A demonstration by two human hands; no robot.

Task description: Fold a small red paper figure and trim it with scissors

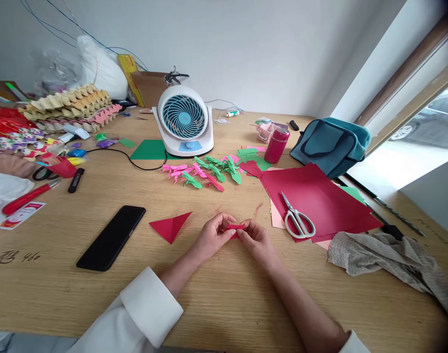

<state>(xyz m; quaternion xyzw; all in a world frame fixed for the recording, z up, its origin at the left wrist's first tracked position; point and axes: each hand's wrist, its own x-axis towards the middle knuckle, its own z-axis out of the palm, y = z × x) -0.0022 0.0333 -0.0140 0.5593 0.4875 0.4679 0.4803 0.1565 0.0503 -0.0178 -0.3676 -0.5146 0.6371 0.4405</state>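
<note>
Between my two hands is a small folded piece of red paper (235,227), held just above the wooden table. My left hand (215,236) pinches its left end with thumb and fingers. The right end is pinched by my right hand (256,240). Fingers hide much of the fold. Left of my hands lies a creased red paper triangle (171,227). Beyond them sits a cluster of folded green and pink paper figures (204,170), with one red figure among them. Scissors with white handles (297,216) rest on the stack of red paper sheets (319,196) to the right.
A black phone (112,238) lies at left; a white fan (184,120) stands behind the figures. A red tin (277,145), a teal bag (330,144) and a crumpled cloth (371,252) are at right. Another person's sleeve (5,196) reaches in at far left, near a black marker (76,180).
</note>
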